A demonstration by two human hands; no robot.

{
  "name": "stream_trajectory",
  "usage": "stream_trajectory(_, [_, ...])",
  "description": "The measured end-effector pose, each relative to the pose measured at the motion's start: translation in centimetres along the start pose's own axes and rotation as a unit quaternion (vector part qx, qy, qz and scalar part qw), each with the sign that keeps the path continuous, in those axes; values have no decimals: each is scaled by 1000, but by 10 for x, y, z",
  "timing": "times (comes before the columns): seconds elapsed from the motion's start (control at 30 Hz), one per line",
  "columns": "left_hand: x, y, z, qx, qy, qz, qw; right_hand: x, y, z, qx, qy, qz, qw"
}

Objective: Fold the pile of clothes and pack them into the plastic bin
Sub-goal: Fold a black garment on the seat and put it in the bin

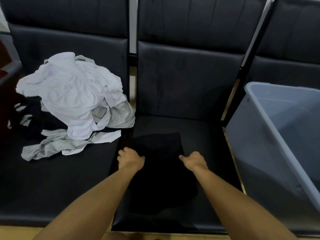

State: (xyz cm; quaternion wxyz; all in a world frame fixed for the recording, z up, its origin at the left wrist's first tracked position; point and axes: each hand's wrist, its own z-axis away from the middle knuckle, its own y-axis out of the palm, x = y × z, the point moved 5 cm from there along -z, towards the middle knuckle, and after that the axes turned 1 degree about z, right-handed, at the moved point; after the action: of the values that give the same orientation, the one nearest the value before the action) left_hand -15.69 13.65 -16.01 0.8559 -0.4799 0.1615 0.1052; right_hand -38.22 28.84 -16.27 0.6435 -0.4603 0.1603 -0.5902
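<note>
Nearest, both forearms reach forward over the middle seat (pixel 199 129). The left hand (pixel 129 158) and right hand (pixel 194 161) have fingers curled down onto a black garment (pixel 159 170) lying flat on that seat, each gripping a side edge, the left at 9 o'clock of the cloth and the right at 3 o'clock. The bin (pixel 277 135) stands at 3 o'clock. Farther off, at 10 o'clock, the pile (pixel 72 101) of white, grey and dark clothes lies on the left seat (pixel 52 187).

Dim, soft indoor light is flattening shadows; wide-angle distortion is bending the frame edges, and detail is smearing slightly.
</note>
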Motion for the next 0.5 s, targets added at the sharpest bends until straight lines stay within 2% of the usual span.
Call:
stream_trajectory(0.07, [9, 7, 3, 0, -32, -33, 999, -2, 12, 1, 31, 19, -8, 999])
stream_trajectory(0.2, [12, 16, 6, -29, -15, -40, 999, 0, 34, 2, 57, 20, -16, 998])
stream_trajectory(0.33, [7, 27, 8, -14, 18, -53, 998, 1, 37, -4, 78, 6, -15, 997])
stream_trajectory(0.5, [-1, 30, 9, 11, 78, -46, 996, -8, 44, -11, 62, -39, -59, 996])
